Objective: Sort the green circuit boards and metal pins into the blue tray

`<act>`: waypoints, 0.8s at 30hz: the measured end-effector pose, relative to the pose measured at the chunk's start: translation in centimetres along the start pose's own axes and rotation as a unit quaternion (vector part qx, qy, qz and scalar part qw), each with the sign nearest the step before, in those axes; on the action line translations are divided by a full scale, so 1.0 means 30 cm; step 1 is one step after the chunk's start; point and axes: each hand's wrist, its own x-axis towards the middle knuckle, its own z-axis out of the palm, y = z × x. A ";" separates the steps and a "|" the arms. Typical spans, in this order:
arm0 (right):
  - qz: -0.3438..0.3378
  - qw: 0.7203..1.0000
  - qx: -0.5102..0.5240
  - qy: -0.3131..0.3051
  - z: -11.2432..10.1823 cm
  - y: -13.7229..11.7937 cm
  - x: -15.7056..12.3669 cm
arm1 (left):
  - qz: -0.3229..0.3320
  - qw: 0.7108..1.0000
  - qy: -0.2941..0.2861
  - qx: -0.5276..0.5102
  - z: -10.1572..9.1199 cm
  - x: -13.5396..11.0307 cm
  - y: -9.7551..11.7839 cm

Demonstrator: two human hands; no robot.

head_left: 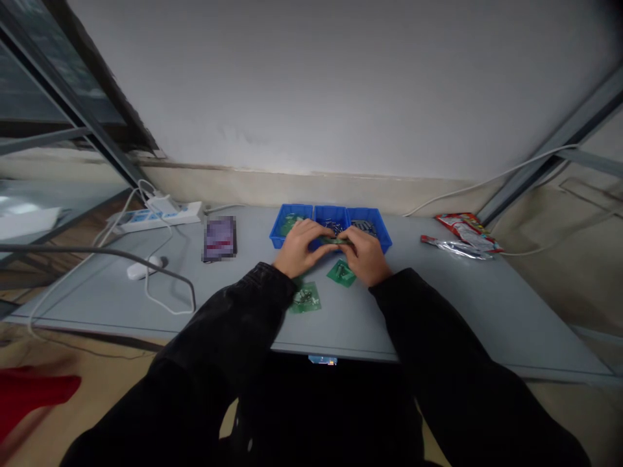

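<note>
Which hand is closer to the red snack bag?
Right. The right hand sits nearer the red snack bag, though apart from it; the left hand is farther off, beyond the small green board both hands pinch.

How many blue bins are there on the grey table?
3, side by side on the table, beyond the left hand and right hand, which hold a green board: left bin, middle bin, right bin. None seems hidden.
</note>
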 end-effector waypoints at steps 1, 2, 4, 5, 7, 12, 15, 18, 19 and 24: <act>0.001 1.000 -0.003 -0.003 0.000 0.001 0.000 | -0.001 1.000 0.000 -0.001 0.001 0.000 0.001; 0.000 1.000 -0.004 -0.007 0.000 0.000 -0.001 | -0.003 1.000 0.001 -0.002 0.002 -0.001 0.001; 0.001 1.000 -0.004 -0.014 0.000 -0.003 -0.002 | -0.005 1.000 0.006 -0.002 0.004 -0.002 0.000; 0.003 1.000 -0.004 -0.019 0.001 -0.006 -0.002 | -0.007 1.000 0.009 -0.004 0.005 -0.003 -0.001; 0.012 0.999 -0.009 -0.030 0.003 -0.010 -0.002 | -0.013 1.000 0.012 -0.006 0.007 -0.004 -0.003; 0.013 0.998 -0.035 -0.050 0.009 -0.002 -0.004 | -0.021 1.000 -0.001 -0.015 0.007 -0.002 0.002; 0.009 0.997 -0.054 -0.051 0.010 0.004 -0.006 | 0.000 1.000 -0.005 -0.024 0.007 0.000 0.007; 0.002 0.997 -0.054 -0.048 0.008 -0.001 -0.007 | 0.003 1.000 0.001 -0.026 0.008 0.001 0.009; 0.000 0.998 -0.049 -0.043 0.007 -0.003 -0.007 | -0.004 1.000 0.006 -0.027 0.009 0.002 0.009; -0.008 0.999 -0.021 0.030 0.001 -0.001 -0.001 | -0.041 0.999 0.024 -0.021 0.008 0.004 0.001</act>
